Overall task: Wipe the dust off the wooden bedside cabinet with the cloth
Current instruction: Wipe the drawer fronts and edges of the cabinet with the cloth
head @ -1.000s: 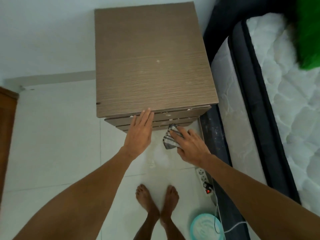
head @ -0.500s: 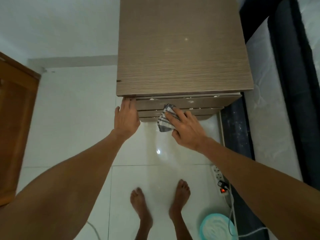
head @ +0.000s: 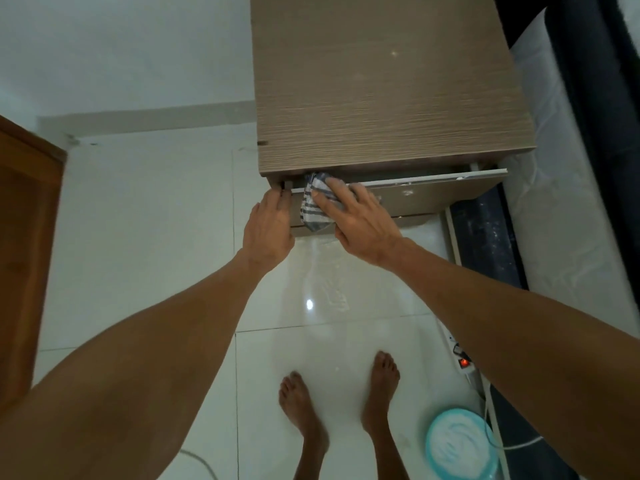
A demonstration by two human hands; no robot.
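The wooden bedside cabinet [head: 388,81] stands against the wall, seen from above. Its top drawer [head: 433,192] is pulled out a little, with white specks on its upper edge. My left hand [head: 268,226] grips the drawer's left end, fingertips curled over its top corner. My right hand [head: 353,220] presses a grey-and-white striped cloth [head: 313,206] flat against the left part of the drawer front, the cloth reaching over the top edge.
A bed with a dark frame and white mattress [head: 571,168] stands close on the right. A power strip [head: 462,358] with a red light and a teal bowl [head: 460,445] lie on the white tiled floor near my bare feet [head: 304,410]. A brown door [head: 24,254] is at left.
The top drawer has come out from the cabinet. My left hand shifted to the drawer's left end, and my right hand moved the cloth up and left along the drawer front.
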